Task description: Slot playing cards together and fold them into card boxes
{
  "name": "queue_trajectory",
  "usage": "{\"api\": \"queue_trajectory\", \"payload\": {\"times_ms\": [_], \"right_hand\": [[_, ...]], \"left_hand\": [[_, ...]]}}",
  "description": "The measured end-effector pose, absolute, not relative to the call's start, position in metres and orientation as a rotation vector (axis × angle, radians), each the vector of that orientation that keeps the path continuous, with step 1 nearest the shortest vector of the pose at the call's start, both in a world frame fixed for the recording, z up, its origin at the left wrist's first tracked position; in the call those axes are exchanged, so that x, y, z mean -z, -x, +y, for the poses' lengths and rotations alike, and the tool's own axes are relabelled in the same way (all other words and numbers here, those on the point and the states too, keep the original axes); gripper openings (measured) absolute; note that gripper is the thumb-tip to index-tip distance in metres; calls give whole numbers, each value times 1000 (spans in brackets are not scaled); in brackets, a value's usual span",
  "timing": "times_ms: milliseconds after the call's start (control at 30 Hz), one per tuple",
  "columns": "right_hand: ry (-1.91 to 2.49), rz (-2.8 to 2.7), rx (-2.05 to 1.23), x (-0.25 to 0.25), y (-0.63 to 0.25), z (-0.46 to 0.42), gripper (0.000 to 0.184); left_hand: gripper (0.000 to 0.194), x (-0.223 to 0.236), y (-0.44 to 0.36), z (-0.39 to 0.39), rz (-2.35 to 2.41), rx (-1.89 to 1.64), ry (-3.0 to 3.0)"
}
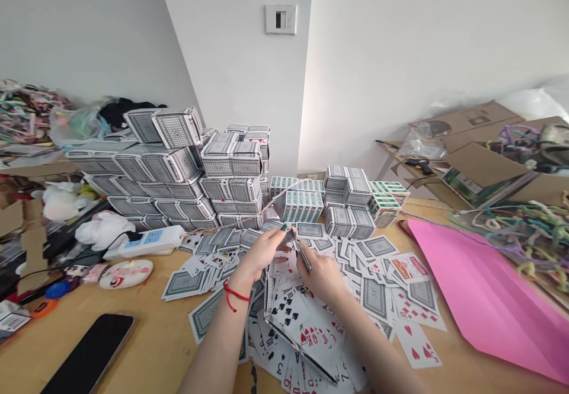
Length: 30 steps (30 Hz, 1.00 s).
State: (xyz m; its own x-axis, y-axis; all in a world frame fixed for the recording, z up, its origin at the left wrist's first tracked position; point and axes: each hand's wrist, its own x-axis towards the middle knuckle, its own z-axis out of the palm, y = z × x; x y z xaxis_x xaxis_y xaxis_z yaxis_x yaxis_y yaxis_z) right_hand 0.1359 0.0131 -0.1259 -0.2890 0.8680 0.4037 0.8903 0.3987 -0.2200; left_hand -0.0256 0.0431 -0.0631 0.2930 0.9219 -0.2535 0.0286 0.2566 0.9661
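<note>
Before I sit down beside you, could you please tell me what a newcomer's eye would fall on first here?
Probably the bright pink sheet, lying on the right side of the table. Next might come the tall stack of card blocks at the back left, and the loose playing cards spread in the middle beneath the left hand and right hand.

Bright, soft light — stretched edges
</note>
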Motion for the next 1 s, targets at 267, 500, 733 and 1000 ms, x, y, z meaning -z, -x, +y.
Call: {"api": "queue_trajectory", "payload": {"times_ms": [267,500,733,1000], "right_hand": [[1509,-2190,60,116,-135,12,30],[1504,-2168,64,115,-135,12,29],[1532,-2146,37,117,-133,12,27],[1530,-2125,12,112,-133,10,28]], "left_hand": [[33,58,22,41,1127,-754,-1116],[34,59,21,41,1151,-727,-1129],[33,63,21,42,1136,-750,-1155],[36,65,19,43,1150,-746,-1164]]}}
